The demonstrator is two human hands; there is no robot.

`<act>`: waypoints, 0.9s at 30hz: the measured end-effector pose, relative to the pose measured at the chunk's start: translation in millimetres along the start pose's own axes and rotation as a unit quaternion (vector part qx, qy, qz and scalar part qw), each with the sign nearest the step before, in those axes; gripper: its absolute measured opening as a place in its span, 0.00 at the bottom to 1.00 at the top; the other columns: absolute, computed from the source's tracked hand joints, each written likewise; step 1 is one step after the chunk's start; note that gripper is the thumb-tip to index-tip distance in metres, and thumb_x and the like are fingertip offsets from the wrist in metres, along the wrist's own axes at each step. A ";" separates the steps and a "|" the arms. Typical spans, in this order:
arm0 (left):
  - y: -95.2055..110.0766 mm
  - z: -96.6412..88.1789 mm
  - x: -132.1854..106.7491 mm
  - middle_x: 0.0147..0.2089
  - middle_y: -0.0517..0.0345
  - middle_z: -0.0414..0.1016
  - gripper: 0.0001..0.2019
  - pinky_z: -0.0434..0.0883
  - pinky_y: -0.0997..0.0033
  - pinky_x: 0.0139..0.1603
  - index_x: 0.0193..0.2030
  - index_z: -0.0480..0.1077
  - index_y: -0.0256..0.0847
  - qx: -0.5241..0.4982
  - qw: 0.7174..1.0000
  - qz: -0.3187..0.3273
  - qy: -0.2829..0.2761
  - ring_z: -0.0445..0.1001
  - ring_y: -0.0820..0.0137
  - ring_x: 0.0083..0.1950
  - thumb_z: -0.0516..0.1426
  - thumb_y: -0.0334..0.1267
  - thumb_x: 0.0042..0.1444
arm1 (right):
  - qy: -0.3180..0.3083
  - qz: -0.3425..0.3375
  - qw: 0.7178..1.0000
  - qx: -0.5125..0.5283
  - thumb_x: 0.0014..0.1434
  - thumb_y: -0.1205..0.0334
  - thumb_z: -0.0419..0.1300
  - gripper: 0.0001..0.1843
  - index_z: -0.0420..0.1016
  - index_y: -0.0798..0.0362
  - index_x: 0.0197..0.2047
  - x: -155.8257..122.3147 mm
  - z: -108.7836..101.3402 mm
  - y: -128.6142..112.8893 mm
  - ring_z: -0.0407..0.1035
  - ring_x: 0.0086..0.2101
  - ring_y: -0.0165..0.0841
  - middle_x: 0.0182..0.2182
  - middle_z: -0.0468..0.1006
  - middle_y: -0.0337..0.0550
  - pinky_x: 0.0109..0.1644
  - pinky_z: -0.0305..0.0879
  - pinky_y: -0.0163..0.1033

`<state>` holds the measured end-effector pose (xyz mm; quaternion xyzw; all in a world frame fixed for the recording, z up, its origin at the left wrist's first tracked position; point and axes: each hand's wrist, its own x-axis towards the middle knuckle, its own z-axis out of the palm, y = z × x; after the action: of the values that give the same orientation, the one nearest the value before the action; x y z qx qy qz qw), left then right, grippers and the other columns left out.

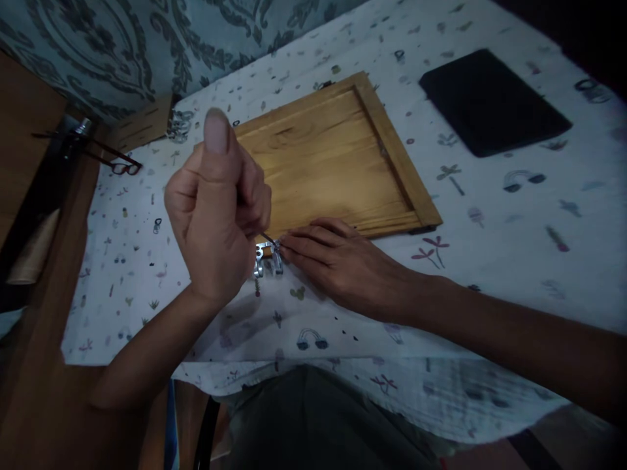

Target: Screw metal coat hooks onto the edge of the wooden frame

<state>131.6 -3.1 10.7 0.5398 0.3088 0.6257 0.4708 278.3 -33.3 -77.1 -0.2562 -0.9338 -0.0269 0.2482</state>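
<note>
My left hand [220, 202] is closed in a fist with the thumb on top, wrapped round a screwdriver [267, 237]. Only its thin shaft shows, slanting down to a metal hinge [259, 258]; the handle is hidden in my fist. That hinge sits at the near edge of a framed wooden panel [323, 156], partly over the tablecloth. My right hand [343, 261] lies with fingers stretched along the panel's near edge, fingertips touching the hinge or right beside it. The panel's left end is behind my left hand.
A patterned white cloth [490, 261] covers the table. A dark flat object [494, 101] lies at the right. Several metal fittings [180, 124] lie by a cardboard box [142, 124] at the back left, near eyeglasses [126, 168]. A patterned curtain or wall [122, 46] stands behind.
</note>
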 end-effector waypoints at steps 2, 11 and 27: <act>1.6 2.2 0.8 0.16 0.66 0.46 0.25 0.44 0.77 0.11 0.17 0.56 0.39 -0.012 1.000 -0.013 -0.003 0.44 0.82 0.13 0.46 0.35 0.69 | -0.001 0.001 1.000 -0.003 0.67 0.73 0.48 0.19 0.73 0.61 0.56 -0.2 -0.3 -0.1 0.70 0.53 0.43 0.54 0.77 0.54 0.56 0.68 0.55; 4.5 0.4 5.5 0.17 0.66 0.48 0.23 0.44 0.79 0.11 0.18 0.58 0.38 -0.059 0.996 -0.048 -0.055 0.44 0.82 0.14 0.45 0.30 0.68 | 0.017 -0.005 1.000 -0.010 0.67 0.73 0.47 0.19 0.74 0.65 0.55 0.1 0.3 -1.3 0.70 0.53 0.43 0.53 0.78 0.54 0.55 0.69 0.54; 12.0 3.4 13.0 0.17 0.66 0.44 0.25 0.45 0.83 0.11 0.17 0.53 0.38 -0.050 0.986 -0.115 -0.108 0.41 0.82 0.13 0.41 0.27 0.68 | 0.029 -0.004 1.000 -0.001 0.66 0.74 0.48 0.18 0.73 0.65 0.55 -0.9 2.1 -1.6 0.70 0.53 0.43 0.53 0.78 0.54 0.55 0.68 0.53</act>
<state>132.1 4.1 27.2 0.5412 0.2844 0.5198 0.5967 277.2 -34.7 -79.3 -0.2514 -0.9272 -0.0362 0.2752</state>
